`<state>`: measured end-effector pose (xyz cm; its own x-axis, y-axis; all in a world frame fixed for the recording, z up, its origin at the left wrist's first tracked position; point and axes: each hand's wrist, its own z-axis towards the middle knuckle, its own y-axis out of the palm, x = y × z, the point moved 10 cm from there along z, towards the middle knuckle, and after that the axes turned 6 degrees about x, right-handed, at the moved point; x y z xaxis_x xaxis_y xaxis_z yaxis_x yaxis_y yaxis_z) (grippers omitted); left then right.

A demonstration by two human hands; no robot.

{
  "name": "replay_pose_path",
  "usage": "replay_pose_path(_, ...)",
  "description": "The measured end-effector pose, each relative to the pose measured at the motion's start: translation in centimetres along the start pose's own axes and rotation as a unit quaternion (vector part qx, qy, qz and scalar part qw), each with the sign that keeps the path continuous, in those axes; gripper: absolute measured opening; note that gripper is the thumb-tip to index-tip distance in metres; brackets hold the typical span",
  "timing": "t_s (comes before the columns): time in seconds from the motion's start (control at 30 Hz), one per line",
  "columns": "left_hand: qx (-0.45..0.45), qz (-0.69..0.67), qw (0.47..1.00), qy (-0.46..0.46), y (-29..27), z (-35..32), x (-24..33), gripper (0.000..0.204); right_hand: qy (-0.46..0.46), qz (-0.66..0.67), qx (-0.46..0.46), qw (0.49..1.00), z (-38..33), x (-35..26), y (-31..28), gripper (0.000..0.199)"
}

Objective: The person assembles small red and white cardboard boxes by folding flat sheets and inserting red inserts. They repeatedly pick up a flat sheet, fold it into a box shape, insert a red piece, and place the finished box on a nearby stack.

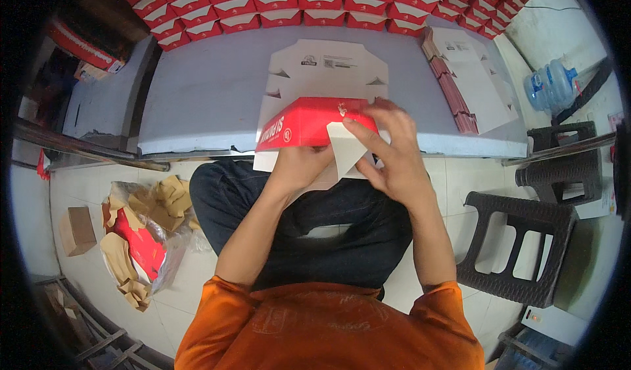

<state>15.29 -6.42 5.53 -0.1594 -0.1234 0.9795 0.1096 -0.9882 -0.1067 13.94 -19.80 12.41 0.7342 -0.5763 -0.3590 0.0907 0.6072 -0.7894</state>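
A partly folded red cardboard box with white printing is held over the front edge of the table. My left hand grips it from below, its fingers partly hidden behind the red panel. On the box's right side, my right hand pinches at the corner, index finger against the red face and thumb lower by a white flap. That flap sticks out at an angle toward me. Beneath and behind the box lies a flat white carton blank with cut slots and small dark print.
Rows of folded red-and-white boxes line the table's far side. A stack of flat blanks lies at the right. Dark stools and a blue water bottle stand to the right; torn brown packaging litters the floor at left.
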Motion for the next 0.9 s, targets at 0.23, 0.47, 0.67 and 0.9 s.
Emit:
replay_pose_path(0.23,-0.329,0.013,0.941,-0.082,0.5,-4.2,-0.6,0.058,0.039,0.104,-0.077,0.991,0.2,-1.2,2.3,0.084)
replay_pose_path(0.47,-0.095,-0.163,0.960,0.206,-9.6,-5.2,6.6,0.107,0.357,0.645,0.231,0.635,-6.8,6.4,4.2,0.038)
replay_pose_path(0.67,-0.126,-0.370,0.920,-0.015,-3.8,-7.1,2.4,0.105,0.219,0.258,0.245,0.908,-2.0,-0.3,0.8,0.041)
replay_pose_path(0.9,-0.137,-0.232,0.963,0.011,-2.0,-5.0,5.5,0.101,0.038,0.029,0.213,0.976,-1.8,-4.3,-1.8,0.076)
